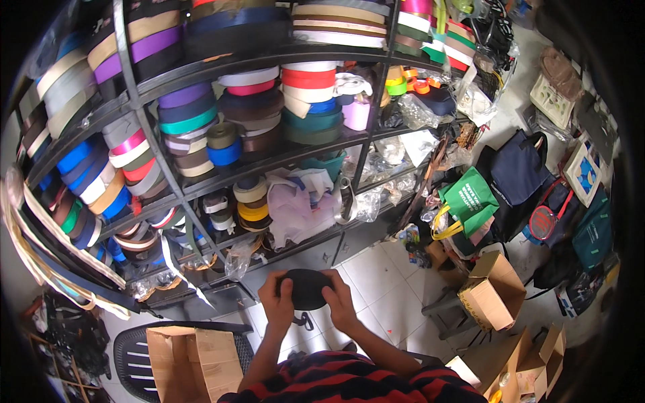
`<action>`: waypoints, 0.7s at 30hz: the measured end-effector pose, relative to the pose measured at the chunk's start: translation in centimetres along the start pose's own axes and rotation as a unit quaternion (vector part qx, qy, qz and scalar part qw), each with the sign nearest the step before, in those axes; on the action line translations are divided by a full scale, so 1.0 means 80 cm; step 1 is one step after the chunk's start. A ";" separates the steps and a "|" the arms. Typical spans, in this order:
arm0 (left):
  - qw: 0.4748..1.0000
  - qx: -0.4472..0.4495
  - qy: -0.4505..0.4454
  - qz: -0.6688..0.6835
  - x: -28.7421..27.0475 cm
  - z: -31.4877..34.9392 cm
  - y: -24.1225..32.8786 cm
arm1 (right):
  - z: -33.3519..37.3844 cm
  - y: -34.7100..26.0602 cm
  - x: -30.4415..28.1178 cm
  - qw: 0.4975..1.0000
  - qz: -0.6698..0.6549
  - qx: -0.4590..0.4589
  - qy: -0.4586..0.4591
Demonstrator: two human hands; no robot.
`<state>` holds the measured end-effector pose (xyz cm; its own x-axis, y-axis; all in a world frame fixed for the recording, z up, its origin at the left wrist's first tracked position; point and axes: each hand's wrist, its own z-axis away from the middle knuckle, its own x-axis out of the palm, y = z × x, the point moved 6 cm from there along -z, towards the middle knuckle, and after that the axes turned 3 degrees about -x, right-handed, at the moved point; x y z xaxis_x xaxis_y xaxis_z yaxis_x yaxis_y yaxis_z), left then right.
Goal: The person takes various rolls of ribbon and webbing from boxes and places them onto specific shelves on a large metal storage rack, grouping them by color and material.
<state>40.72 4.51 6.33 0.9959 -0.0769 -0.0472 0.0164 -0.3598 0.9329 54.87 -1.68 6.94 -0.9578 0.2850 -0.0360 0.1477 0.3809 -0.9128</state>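
Both of my hands grip a black, rounded, pouch-like thing (304, 290) in front of my body, above the tiled floor. My left hand (276, 296) is closed on its left side, with the thumb lying on top. From the other side my right hand (338, 300) holds its right edge, thumb also on top. A small black clip or hook (304, 322) on a short strap hangs from its lower edge. The fingers underneath are hidden, and I cannot make out the exact kind of the black thing.
Ahead, a dark metal shelf (259, 70) bears many rolls of coloured webbing. A black chair (127, 359) with an open cardboard box (193, 363) stands at lower left. On the right are another open box (494, 292), a green bag (468, 199) and a dark blue bag (516, 168).
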 end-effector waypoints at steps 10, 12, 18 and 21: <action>0.994 -0.057 -0.086 0.034 -0.066 0.014 -0.030 | -0.031 -0.011 0.048 0.998 0.058 -0.009 0.007; 0.990 -0.077 -0.118 0.004 -0.084 0.012 -0.038 | -0.044 -0.011 0.039 0.990 0.108 -0.095 0.017; 0.985 0.039 -0.164 -0.028 -0.140 -0.012 -0.016 | -0.079 -0.034 0.024 0.986 0.105 -0.133 -0.004; 0.978 0.002 -0.186 0.092 -0.156 -0.013 -0.017 | -0.089 -0.031 0.017 0.991 0.091 -0.088 -0.035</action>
<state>28.32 6.92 5.99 0.8812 -0.4728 -0.0058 -0.1612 -0.3118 0.9364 54.94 4.03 12.06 -0.9252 0.3033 -0.2279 0.3546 0.4778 -0.8037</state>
